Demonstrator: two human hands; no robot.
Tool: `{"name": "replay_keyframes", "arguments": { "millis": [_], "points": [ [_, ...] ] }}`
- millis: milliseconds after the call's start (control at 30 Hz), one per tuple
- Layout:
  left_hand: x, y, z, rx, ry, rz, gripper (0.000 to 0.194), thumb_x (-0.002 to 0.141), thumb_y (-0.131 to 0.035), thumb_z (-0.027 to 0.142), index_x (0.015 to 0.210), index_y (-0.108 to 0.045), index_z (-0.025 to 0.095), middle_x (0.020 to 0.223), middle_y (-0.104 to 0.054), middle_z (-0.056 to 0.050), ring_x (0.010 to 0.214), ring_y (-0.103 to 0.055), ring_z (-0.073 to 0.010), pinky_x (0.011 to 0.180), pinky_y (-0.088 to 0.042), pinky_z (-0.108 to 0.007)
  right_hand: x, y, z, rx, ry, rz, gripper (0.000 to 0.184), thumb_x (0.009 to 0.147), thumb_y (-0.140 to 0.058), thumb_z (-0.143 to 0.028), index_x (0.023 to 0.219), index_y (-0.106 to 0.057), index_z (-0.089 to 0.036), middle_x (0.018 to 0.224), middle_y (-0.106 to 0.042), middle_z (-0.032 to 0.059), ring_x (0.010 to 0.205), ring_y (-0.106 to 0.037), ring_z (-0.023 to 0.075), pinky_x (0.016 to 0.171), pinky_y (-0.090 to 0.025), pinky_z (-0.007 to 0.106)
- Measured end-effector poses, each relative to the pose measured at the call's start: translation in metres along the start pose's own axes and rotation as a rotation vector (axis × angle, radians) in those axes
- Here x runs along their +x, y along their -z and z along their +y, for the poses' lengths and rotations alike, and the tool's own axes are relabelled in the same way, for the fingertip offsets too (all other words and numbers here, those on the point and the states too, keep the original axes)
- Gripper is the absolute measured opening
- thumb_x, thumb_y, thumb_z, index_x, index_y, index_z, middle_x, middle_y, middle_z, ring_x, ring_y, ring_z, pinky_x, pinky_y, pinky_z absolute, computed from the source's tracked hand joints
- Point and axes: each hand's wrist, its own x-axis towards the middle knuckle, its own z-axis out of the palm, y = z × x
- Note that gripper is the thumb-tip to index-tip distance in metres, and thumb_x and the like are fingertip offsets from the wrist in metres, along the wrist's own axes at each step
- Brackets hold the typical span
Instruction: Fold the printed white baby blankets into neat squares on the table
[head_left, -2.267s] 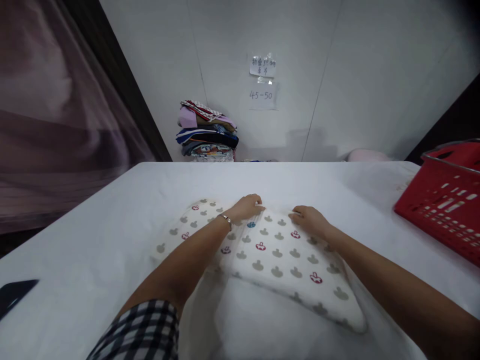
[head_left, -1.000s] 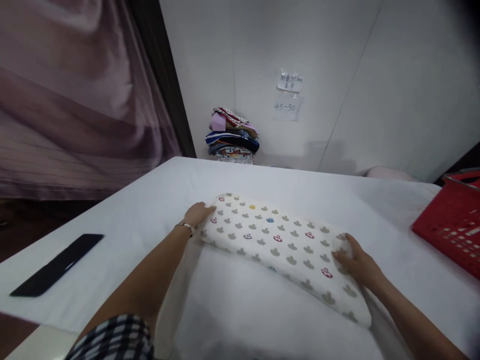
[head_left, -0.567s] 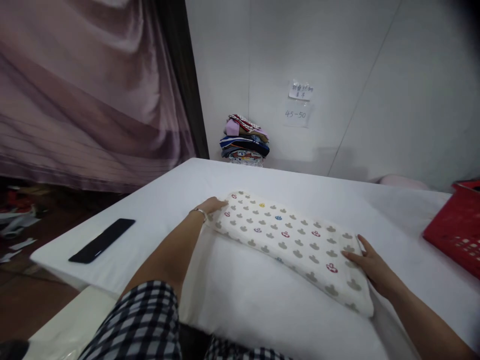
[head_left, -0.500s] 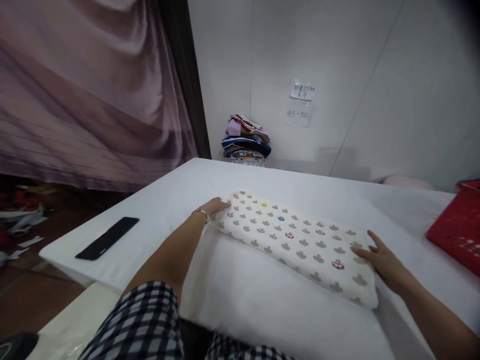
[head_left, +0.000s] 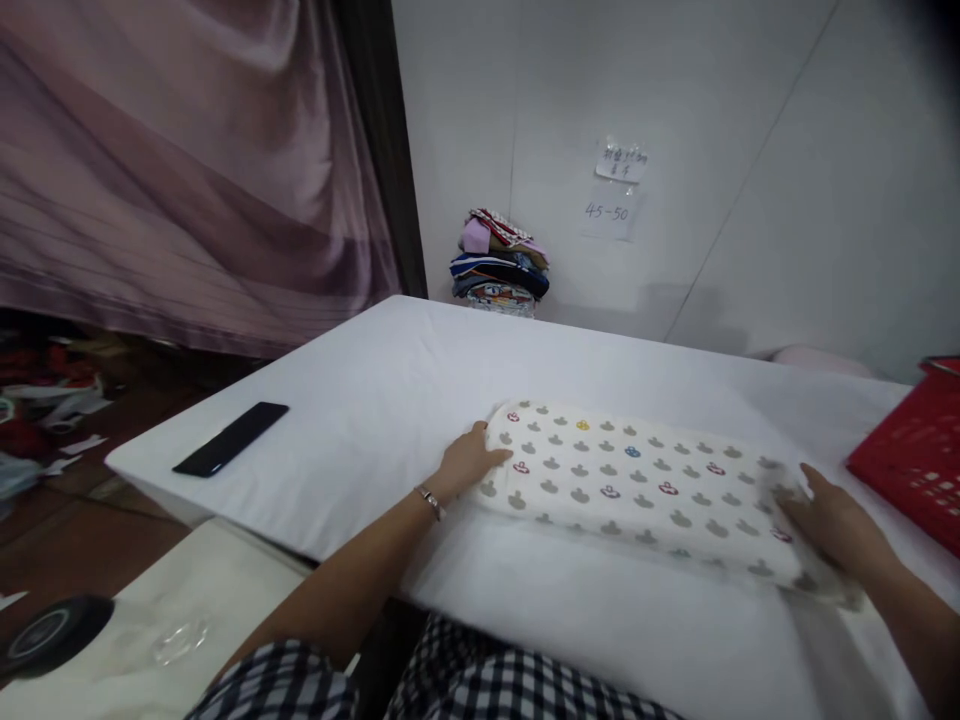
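Note:
A folded white cloth (head_left: 637, 490) with grey, red, yellow and blue printed motifs lies lengthwise across the white-covered table in front of me. At its left end, my left hand (head_left: 469, 462) grips the edge, thumb on top and the other fingers mostly hidden. My right hand (head_left: 836, 520) is closed on the opposite end, where both the hand and the cloth are smeared by motion. The fingers under that end are hidden.
A dark flat phone-like slab (head_left: 231, 440) lies on the table (head_left: 360, 400) to the left. A red plastic basket (head_left: 911, 450) stands at the right. Folded fabrics (head_left: 500, 262) are stacked by the wall. A lower white surface (head_left: 225, 590) holds a round black object (head_left: 56, 632).
Both hands and the cloth have shifted to the right in view. The right end of the cloth has become blurred under my right hand. My head view has also moved slightly.

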Motion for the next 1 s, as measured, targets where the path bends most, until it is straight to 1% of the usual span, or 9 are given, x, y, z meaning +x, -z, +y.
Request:
{"name": "replay_keyframes", "arguments": {
  "millis": [67,133,200,300,367,533,767,867,1000],
  "points": [
    [0.001,0.002,0.002,0.028,-0.006,0.007,0.057,0.076,-0.049,0.061,0.115,-0.044,0.02,0.106,-0.065,-0.013,0.093,-0.062,-0.028,0.069,-0.044,-0.032,-0.013,0.006,-0.03,-0.016,0.154,-0.037,0.068,0.079,-0.045,-0.044,0.137,-0.038,-0.008,0.13,-0.047,0.0265,0.111,-0.053,0.0342,0.089,-0.041,0.043],
    [0.005,0.004,0.006,0.042,0.001,0.028,0.056,0.08,-0.041,0.063,0.115,-0.044,0.02,0.106,-0.066,-0.013,0.095,-0.062,-0.0279,0.072,-0.043,-0.033,-0.031,0.007,-0.068,0.075,0.242,-0.071,0.069,0.081,-0.04,-0.052,0.139,-0.036,-0.015,0.139,-0.042,0.0167,0.112,-0.053,0.0312,0.091,-0.042,0.042],
    [0.014,0.006,0.013,0.027,0.02,0.043,0.057,0.082,-0.034,0.064,0.115,-0.044,0.019,0.11,-0.064,-0.014,0.099,-0.061,-0.0282,0.075,-0.043,-0.034,-0.05,0.003,-0.107,0.136,0.341,-0.17,0.066,0.083,-0.037,-0.058,0.138,-0.036,-0.023,0.145,-0.036,0.0072,0.124,-0.042,0.0294,0.094,-0.042,0.042],
    [0.033,0.006,0.024,-0.01,0.062,0.06,0.055,0.085,-0.031,0.061,0.116,-0.044,0.017,0.117,-0.06,-0.017,0.105,-0.059,-0.0278,0.078,-0.042,-0.033,-0.074,-0.015,-0.152,0.084,0.565,-0.353,0.064,0.086,-0.032,-0.06,0.141,-0.033,-0.026,0.151,-0.024,0.0026,0.138,-0.018,0.0256,0.109,-0.024,0.045],
    [0.045,0.004,0.029,-0.009,0.077,0.079,0.051,0.086,-0.033,0.056,0.115,-0.045,0.015,0.117,-0.06,-0.019,0.106,-0.058,-0.0271,0.08,-0.042,-0.033,-0.086,-0.03,-0.169,-0.013,0.663,-0.454,0.062,0.088,-0.028,-0.059,0.141,-0.033,-0.027,0.152,-0.02,0.0029,0.14,-0.01,0.0244,0.112,-0.013,0.048],
    [0.061,-0.008,0.031,0.006,0.064,0.119,0.04,0.088,-0.037,0.045,0.111,-0.048,0.015,0.114,-0.06,-0.018,0.107,-0.057,-0.0275,0.082,-0.041,-0.035,-0.099,-0.055,-0.171,-0.133,0.725,-0.439,0.06,0.091,-0.023,-0.058,0.142,-0.031,-0.028,0.152,-0.015,0.004,0.14,-0.008,0.0236,0.111,-0.008,0.05],
    [0.063,-0.003,0.024,-0.093,0.079,0.096,0.047,0.086,-0.04,0.05,0.115,-0.051,0.014,0.119,-0.059,-0.017,0.11,-0.054,-0.0271,0.086,-0.04,-0.033,-0.096,-0.051,-0.164,-0.142,0.754,-0.388,0.061,0.091,-0.022,-0.059,0.141,-0.033,-0.028,0.151,-0.02,0.0055,0.139,-0.014,0.0268,0.109,-0.017,0.054],
    [0.054,0.006,0.011,-0.169,0.073,0.056,0.049,0.086,-0.039,0.054,0.109,-0.057,0.015,0.118,-0.061,-0.012,0.105,-0.058,-0.0226,0.081,-0.042,-0.027,-0.105,-0.045,-0.176,-0.122,0.752,-0.389,0.06,0.091,-0.021,-0.058,0.141,-0.034,-0.028,0.151,-0.023,0.005,0.139,-0.016,0.0273,0.108,-0.019,0.054],
    [0.018,0.01,-0.008,-0.217,0.103,-0.019,0.046,0.082,-0.046,0.051,0.11,-0.057,0.016,0.108,-0.066,-0.01,0.088,-0.063,-0.0204,0.071,-0.045,-0.025,-0.132,-0.053,-0.197,-0.064,0.933,-0.295,0.057,0.092,-0.026,-0.054,0.143,-0.029,-0.027,0.15,-0.026,0.0053,0.138,-0.02,0.0256,0.109,-0.019,0.053]
  ]
}}
